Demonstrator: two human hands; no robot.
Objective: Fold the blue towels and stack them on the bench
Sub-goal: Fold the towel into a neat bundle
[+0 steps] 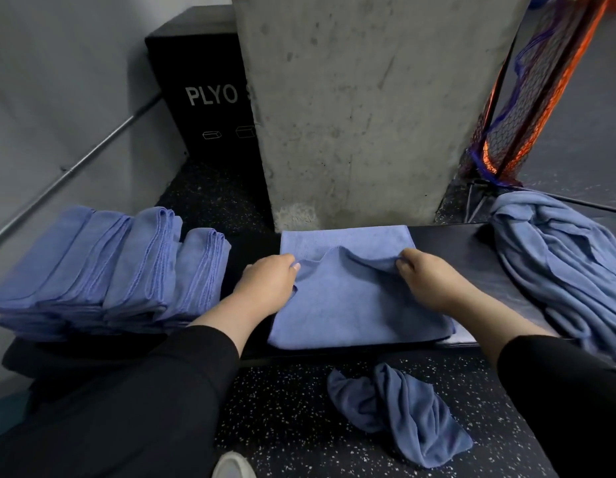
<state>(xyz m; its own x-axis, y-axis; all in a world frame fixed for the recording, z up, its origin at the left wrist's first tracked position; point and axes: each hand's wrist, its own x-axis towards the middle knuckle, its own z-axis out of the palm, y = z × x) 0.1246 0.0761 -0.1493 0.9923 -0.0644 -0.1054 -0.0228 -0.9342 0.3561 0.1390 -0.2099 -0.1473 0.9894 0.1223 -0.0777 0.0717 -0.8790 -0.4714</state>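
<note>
A blue towel (354,305) lies spread on the black bench (465,250) in the middle of the view. My left hand (268,284) pinches its upper folded edge on the left, and my right hand (427,281) pinches the same edge on the right. The edge sags between the two hands, part way over the towel's far half. Several folded blue towels (109,270) lie in overlapping rows on the bench to the left. A heap of unfolded blue towels (568,270) sits on the bench at the right.
One crumpled blue towel (403,412) lies on the speckled floor in front of the bench. A concrete pillar (361,108) rises right behind the bench. A black plyo box (203,94) stands at the back left, an orange net (527,108) at the back right.
</note>
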